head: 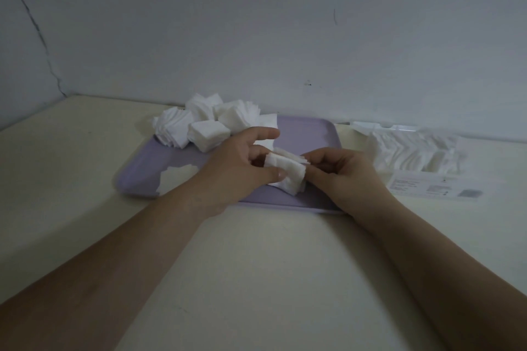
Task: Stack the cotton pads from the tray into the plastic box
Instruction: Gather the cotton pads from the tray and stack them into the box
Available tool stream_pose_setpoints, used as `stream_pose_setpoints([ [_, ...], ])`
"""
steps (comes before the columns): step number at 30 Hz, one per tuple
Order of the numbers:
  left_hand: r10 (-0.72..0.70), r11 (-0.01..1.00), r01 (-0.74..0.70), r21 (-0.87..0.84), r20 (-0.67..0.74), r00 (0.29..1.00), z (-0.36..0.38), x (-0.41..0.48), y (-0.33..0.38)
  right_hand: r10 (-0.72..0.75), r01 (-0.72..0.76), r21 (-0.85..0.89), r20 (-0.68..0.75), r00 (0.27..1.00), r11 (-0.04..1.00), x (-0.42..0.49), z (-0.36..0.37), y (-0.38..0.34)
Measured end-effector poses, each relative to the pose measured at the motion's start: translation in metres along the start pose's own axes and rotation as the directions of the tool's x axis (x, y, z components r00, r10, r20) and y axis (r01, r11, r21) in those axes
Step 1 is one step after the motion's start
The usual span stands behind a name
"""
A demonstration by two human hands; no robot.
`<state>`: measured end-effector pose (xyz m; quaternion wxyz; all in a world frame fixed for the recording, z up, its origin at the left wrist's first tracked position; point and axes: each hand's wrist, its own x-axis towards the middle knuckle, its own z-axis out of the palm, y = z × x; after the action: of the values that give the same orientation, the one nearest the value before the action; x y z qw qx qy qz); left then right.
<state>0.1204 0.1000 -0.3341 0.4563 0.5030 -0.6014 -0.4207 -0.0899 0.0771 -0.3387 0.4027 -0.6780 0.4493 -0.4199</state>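
1. My left grip and right grip both pinch a small pad stack over the lilac tray.
2. Loose pad heap sits on tray's far-left corner.
3. Clear plastic box, part filled, on counter right of tray.

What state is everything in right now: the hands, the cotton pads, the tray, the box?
Small stack, fanned, edges uneven, held over the tray.
Left hand, pinches one end of it.
Right hand, grips the other end.
Loose piles, heaped at the tray's far left.
Tray, flat on the table, partly bare.
Plastic box, open, pads inside.
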Motion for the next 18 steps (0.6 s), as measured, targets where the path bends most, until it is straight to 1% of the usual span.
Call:
stream_pose_setpoints([
  [3,-0.001,1.000,0.000,-0.022,-0.030,1.000,0.002,-0.001,0.001,-0.015,0.015,0.009,0.038,0.999,1.000,0.000,-0.001,0.001],
  [6,-0.003,1.000,0.003,-0.014,-0.030,1.000,0.002,0.001,-0.003,-0.016,0.010,0.054,0.121,0.993,0.998,-0.001,-0.006,-0.001],
  [8,0.010,0.999,-0.009,0.031,-0.050,0.999,0.002,0.001,-0.005,-0.014,-0.003,0.089,0.193,0.981,0.996,-0.002,-0.010,-0.002],
  [9,0.019,0.997,-0.014,0.078,-0.066,0.998,0.003,0.001,-0.006,-0.022,0.008,0.070,0.200,0.979,0.998,-0.002,-0.011,-0.002],
  [10,0.026,0.991,-0.017,0.130,-0.073,0.997,0.004,0.001,-0.005,-0.032,0.027,0.029,0.183,0.983,0.999,-0.002,-0.010,-0.001],
  [13,0.049,0.971,-0.033,0.239,-0.062,0.997,0.008,-0.003,-0.002,-0.071,0.078,-0.141,0.057,0.996,0.987,0.000,-0.001,0.003],
  [15,0.083,0.958,-0.063,0.280,-0.058,0.995,0.010,-0.003,-0.001,-0.110,0.109,-0.176,0.005,0.994,0.978,0.001,0.003,0.006],
  [17,0.111,0.943,-0.085,0.323,-0.063,0.992,0.009,-0.005,-0.002,-0.114,0.108,-0.205,-0.020,0.993,0.973,0.002,0.003,0.007],
  [18,0.136,0.916,-0.093,0.391,-0.082,0.987,0.007,-0.005,-0.002,-0.112,0.102,-0.235,-0.032,0.993,0.967,0.002,0.003,0.006],
])
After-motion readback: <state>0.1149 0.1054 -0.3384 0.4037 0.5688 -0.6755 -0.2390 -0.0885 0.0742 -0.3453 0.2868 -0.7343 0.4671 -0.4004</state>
